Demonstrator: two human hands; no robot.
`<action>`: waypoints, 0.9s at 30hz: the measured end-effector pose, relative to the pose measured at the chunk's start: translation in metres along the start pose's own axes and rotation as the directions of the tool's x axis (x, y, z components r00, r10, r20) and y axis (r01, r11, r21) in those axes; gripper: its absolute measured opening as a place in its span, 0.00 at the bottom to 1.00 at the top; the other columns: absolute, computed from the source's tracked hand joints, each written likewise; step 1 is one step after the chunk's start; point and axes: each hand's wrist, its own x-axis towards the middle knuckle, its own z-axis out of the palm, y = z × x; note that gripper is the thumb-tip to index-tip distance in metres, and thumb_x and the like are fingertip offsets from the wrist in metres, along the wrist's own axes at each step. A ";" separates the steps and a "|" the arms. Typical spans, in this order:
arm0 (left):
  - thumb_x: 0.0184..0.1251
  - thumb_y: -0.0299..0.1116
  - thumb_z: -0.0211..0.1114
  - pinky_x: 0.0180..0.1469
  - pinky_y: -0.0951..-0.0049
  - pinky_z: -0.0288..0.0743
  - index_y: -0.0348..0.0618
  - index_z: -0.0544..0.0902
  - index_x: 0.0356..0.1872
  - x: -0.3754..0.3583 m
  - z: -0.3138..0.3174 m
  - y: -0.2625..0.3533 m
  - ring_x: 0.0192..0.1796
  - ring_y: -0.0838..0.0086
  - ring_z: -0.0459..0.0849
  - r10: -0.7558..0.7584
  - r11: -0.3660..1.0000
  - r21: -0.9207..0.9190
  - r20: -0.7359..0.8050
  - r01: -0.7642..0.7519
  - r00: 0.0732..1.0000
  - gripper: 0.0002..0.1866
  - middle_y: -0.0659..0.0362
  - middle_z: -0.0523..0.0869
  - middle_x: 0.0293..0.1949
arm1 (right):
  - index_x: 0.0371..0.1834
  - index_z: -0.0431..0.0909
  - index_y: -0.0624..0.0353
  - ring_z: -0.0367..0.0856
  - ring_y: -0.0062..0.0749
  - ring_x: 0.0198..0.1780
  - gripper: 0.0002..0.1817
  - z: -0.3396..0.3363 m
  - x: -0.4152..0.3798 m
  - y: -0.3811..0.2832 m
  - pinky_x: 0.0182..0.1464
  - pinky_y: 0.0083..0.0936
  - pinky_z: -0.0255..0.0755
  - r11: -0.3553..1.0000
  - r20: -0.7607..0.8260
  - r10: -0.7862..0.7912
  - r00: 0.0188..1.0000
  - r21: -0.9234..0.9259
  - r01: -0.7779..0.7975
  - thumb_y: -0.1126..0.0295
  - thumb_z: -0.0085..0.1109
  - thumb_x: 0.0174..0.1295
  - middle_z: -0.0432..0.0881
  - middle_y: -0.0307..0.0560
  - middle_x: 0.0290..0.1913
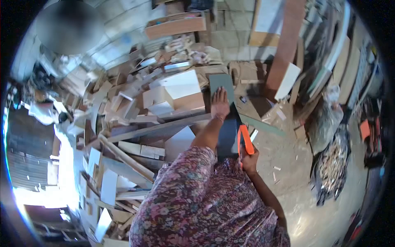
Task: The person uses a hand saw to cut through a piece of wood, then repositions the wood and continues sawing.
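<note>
My left hand (pixel 220 104) lies flat with its fingers stretched on a dark grey-green board (pixel 221 80), which runs from the wood pile towards my body. Close to my body on the right, my right hand (pixel 249 159) is wrapped round the lower end of a bright orange tool (pixel 246 140). The tool stands beside the right edge of the board; whether it touches the board is not clear. A narrow greenish strip (pixel 263 125) extends to the right from near the tool.
Wood offcuts (pixel 127 105) are heaped at the left, with a white-faced panel (pixel 183 84) among them. An open wooden box (pixel 177 26) is at the back. Tall boards (pixel 286 49) lean at the right, near a black bag of wood chips (pixel 332 164).
</note>
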 end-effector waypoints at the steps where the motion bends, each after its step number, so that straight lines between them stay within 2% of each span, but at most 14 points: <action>1: 0.60 0.34 0.46 0.67 0.60 0.45 0.36 0.60 0.60 -0.011 0.002 -0.005 0.68 0.61 0.52 -0.012 1.000 -0.020 -0.007 0.012 1.000 0.26 0.50 0.53 0.67 | 0.41 0.75 0.67 0.78 0.31 0.36 0.12 -0.005 0.000 0.001 0.41 0.28 0.70 0.996 -0.038 -0.064 0.997 -0.060 0.062 0.72 0.54 0.56 0.79 0.49 0.35; 3: 0.60 0.35 0.45 0.66 0.59 0.46 0.35 0.61 0.60 -0.035 0.015 0.009 0.68 0.61 0.52 -0.081 0.981 -0.183 -0.114 0.059 0.990 0.26 0.50 0.53 0.66 | 0.38 0.75 0.66 0.76 0.27 0.33 0.11 -0.006 -0.001 -0.006 0.37 0.26 0.70 0.948 -0.095 -0.179 0.979 -0.283 0.146 0.70 0.56 0.55 0.78 0.49 0.30; 4: 0.61 0.36 0.45 0.66 0.58 0.46 0.35 0.61 0.60 -0.037 0.005 0.020 0.68 0.61 0.52 -0.081 0.983 -0.176 -0.133 0.057 0.988 0.26 0.51 0.54 0.66 | 0.35 0.74 0.65 0.72 0.23 0.29 0.12 -0.007 0.004 -0.027 0.33 0.25 0.68 0.960 -0.080 -0.103 0.991 -0.270 0.078 0.67 0.59 0.54 0.75 0.46 0.24; 5: 0.61 0.36 0.45 0.66 0.58 0.47 0.35 0.61 0.60 -0.044 -0.002 0.021 0.68 0.61 0.53 -0.088 0.986 -0.157 -0.149 0.064 0.985 0.26 0.51 0.54 0.66 | 0.27 0.73 0.64 0.63 0.12 0.21 0.10 -0.002 0.010 -0.027 0.21 0.17 0.58 0.982 -0.146 0.033 0.989 -0.181 -0.059 0.67 0.59 0.54 0.69 0.32 0.20; 6: 0.61 0.36 0.44 0.65 0.58 0.48 0.36 0.59 0.61 -0.046 0.009 0.016 0.68 0.61 0.54 -0.060 0.989 -0.142 -0.228 0.028 0.972 0.27 0.51 0.55 0.66 | 0.29 0.73 0.65 0.66 0.16 0.24 0.12 -0.003 0.017 -0.037 0.26 0.20 0.62 0.974 -0.121 0.109 0.987 -0.185 -0.130 0.66 0.61 0.53 0.71 0.36 0.20; 8: 0.61 0.35 0.43 0.65 0.58 0.48 0.36 0.57 0.62 -0.047 0.003 0.016 0.68 0.62 0.53 -0.065 0.990 -0.139 -0.201 0.037 0.977 0.27 0.51 0.54 0.66 | 0.31 0.74 0.66 0.68 0.20 0.27 0.15 -0.001 0.025 -0.054 0.31 0.24 0.66 0.962 -0.099 0.188 0.977 -0.183 -0.204 0.64 0.62 0.52 0.73 0.40 0.21; 9: 0.62 0.35 0.42 0.65 0.58 0.47 0.37 0.56 0.62 -0.047 0.002 0.018 0.68 0.62 0.53 -0.070 0.990 -0.135 -0.180 0.046 0.981 0.27 0.51 0.54 0.66 | 0.29 0.74 0.65 0.66 0.16 0.24 0.12 0.001 0.027 -0.058 0.26 0.20 0.62 0.969 -0.085 0.164 0.983 -0.171 -0.177 0.65 0.61 0.53 0.71 0.36 0.21; 10: 0.61 0.32 0.40 0.65 0.57 0.47 0.37 0.55 0.63 -0.045 0.005 0.017 0.68 0.63 0.52 -0.062 0.985 -0.170 -0.265 0.017 0.962 0.26 0.51 0.53 0.67 | 0.27 0.74 0.64 0.64 0.12 0.22 0.10 0.003 0.026 -0.062 0.22 0.16 0.59 0.976 -0.069 0.138 0.988 -0.160 -0.148 0.67 0.60 0.53 0.70 0.32 0.20; 14: 0.60 0.30 0.40 0.65 0.56 0.47 0.37 0.55 0.62 -0.047 0.002 0.017 0.68 0.62 0.52 -0.068 0.985 -0.170 -0.203 0.034 0.977 0.26 0.51 0.52 0.67 | 0.31 0.74 0.66 0.69 0.19 0.27 0.13 0.003 -0.005 -0.076 0.30 0.21 0.66 0.969 -0.099 0.037 0.994 -0.241 -0.060 0.66 0.61 0.53 0.74 0.39 0.22; 17: 0.59 0.30 0.41 0.66 0.56 0.46 0.37 0.55 0.62 -0.044 -0.006 0.018 0.68 0.61 0.53 -0.063 0.987 -0.158 -0.159 0.037 0.985 0.27 0.50 0.51 0.67 | 0.35 0.75 0.67 0.69 0.19 0.27 0.12 -0.020 -0.030 -0.118 0.29 0.21 0.66 0.936 -0.050 0.272 0.961 -0.218 -0.276 0.68 0.60 0.54 0.75 0.39 0.23; 19: 0.58 0.29 0.42 0.66 0.56 0.45 0.36 0.55 0.62 -0.048 -0.005 0.017 0.68 0.60 0.52 -0.014 0.986 -0.163 -0.305 -0.038 0.952 0.28 0.49 0.51 0.67 | 0.35 0.75 0.67 0.69 0.19 0.27 0.12 -0.019 -0.039 -0.113 0.30 0.21 0.65 0.935 -0.068 0.289 0.955 -0.197 -0.297 0.68 0.60 0.54 0.75 0.39 0.23; 20: 0.58 0.31 0.46 0.67 0.56 0.44 0.35 0.55 0.62 -0.046 -0.004 0.017 0.68 0.59 0.51 -0.048 0.983 -0.181 -0.188 0.014 0.981 0.29 0.48 0.52 0.66 | 0.35 0.75 0.67 0.69 0.19 0.27 0.12 -0.018 -0.041 -0.111 0.30 0.21 0.65 0.935 -0.071 0.300 0.951 -0.176 -0.308 0.68 0.60 0.54 0.75 0.39 0.23; 23: 0.58 0.34 0.50 0.67 0.56 0.44 0.34 0.54 0.62 -0.056 -0.006 0.006 0.68 0.59 0.51 0.044 0.968 -0.235 -0.168 -0.083 0.985 0.30 0.47 0.52 0.66 | 0.36 0.75 0.67 0.69 0.19 0.28 0.13 -0.018 -0.036 -0.105 0.31 0.21 0.65 0.939 -0.060 0.265 0.962 -0.209 -0.272 0.69 0.59 0.54 0.75 0.39 0.24; 27: 0.59 0.36 0.51 0.67 0.57 0.44 0.34 0.54 0.62 -0.057 -0.007 0.006 0.68 0.58 0.51 0.045 0.980 -0.188 -0.126 -0.068 0.991 0.31 0.47 0.52 0.66 | 0.38 0.74 0.68 0.70 0.20 0.29 0.13 -0.012 -0.027 -0.091 0.33 0.22 0.66 0.947 -0.029 0.252 0.967 -0.199 -0.253 0.70 0.58 0.54 0.76 0.40 0.25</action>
